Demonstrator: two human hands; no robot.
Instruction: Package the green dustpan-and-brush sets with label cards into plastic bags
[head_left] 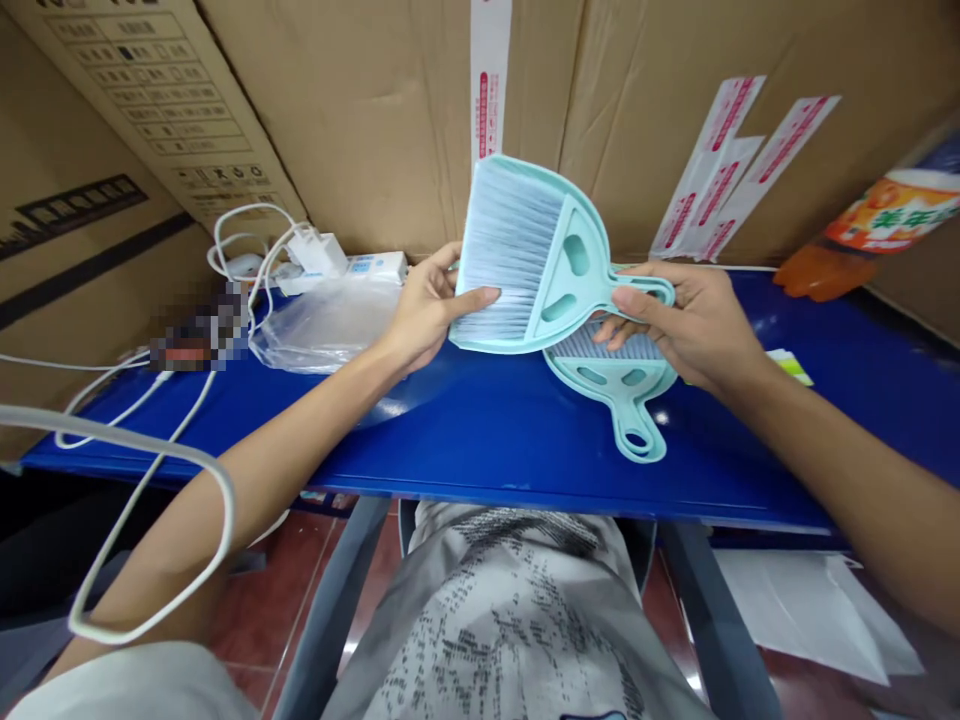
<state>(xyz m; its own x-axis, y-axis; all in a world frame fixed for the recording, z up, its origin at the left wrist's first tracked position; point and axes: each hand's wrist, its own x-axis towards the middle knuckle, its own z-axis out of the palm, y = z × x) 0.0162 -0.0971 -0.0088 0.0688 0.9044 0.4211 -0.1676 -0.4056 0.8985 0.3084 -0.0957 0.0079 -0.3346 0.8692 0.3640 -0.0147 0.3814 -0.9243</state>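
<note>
Right hand (697, 318) grips the handle of a mint-green dustpan-and-brush set (529, 255) as the left hand (429, 305) pinches its far edge, thumb on the bristles, above a blue counter (465, 430). A second set (621, 376) lies below; a clear plastic bag (322, 325) sits left, an orange soda bottle (881, 222) far right.

From the wearer's head, a single camera faces forward and down across the blue worktop (480, 430), near enough that the left hand (427, 305) and right hand (697, 320) sit mid-frame; it takes in the wearer's shirt (510, 620) below the near edge and cardboard (397, 120) behind the far edge, the right end running out of frame
</note>
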